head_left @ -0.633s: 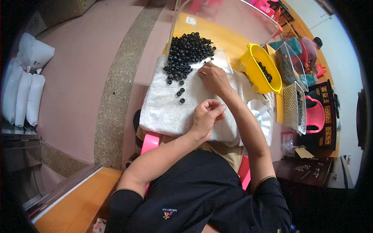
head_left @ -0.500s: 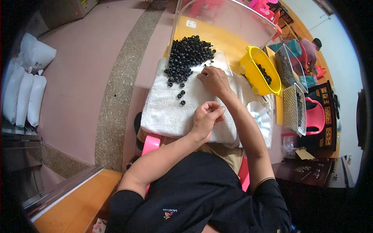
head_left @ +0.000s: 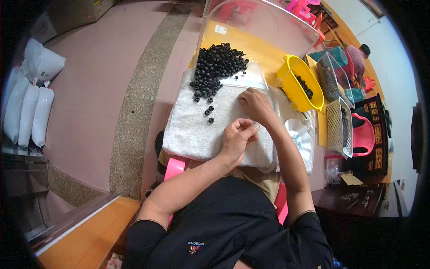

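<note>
While a heap of small, round, black, hollow pieces (head_left: 215,67) spills onto the white terry towel (head_left: 188,139), the left hand (head_left: 237,138) pinches narrowly, its contents unclear. The right hand's (head_left: 256,104) curled grip is unreadable; apparently mid-handling, the next move calls for fingertip precision.

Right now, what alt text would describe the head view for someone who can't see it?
A person's left grip and right grip are over a white towel; anything held is too small to tell. Beyond lie heaped small black pieces, with more in a yellow tub at right.
</note>
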Demonstrator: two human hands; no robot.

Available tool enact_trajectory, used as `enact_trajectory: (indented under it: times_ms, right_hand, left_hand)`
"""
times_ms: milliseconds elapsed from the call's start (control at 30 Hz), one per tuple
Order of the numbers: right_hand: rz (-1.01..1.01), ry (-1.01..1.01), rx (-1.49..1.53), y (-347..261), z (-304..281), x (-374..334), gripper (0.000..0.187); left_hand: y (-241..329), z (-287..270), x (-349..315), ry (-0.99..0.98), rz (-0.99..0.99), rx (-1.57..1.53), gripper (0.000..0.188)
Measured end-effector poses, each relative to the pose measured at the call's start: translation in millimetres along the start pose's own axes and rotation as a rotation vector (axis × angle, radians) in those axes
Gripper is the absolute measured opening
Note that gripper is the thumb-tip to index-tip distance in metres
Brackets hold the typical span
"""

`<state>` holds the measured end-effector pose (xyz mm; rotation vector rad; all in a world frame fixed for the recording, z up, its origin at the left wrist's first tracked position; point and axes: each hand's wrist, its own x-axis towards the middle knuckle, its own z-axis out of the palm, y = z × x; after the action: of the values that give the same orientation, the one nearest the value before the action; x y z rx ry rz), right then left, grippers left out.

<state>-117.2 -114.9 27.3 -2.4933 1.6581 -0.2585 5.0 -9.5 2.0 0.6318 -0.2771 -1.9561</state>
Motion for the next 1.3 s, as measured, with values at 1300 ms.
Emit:
enact_trajectory:
  times_ms: [1300]
  right_hand:
    - [0.229,0.076,1.112,0,-37,-107,0.010]
  left_hand:
    - [-9,-4,1,-0.116,0.108,0.337,0.014]
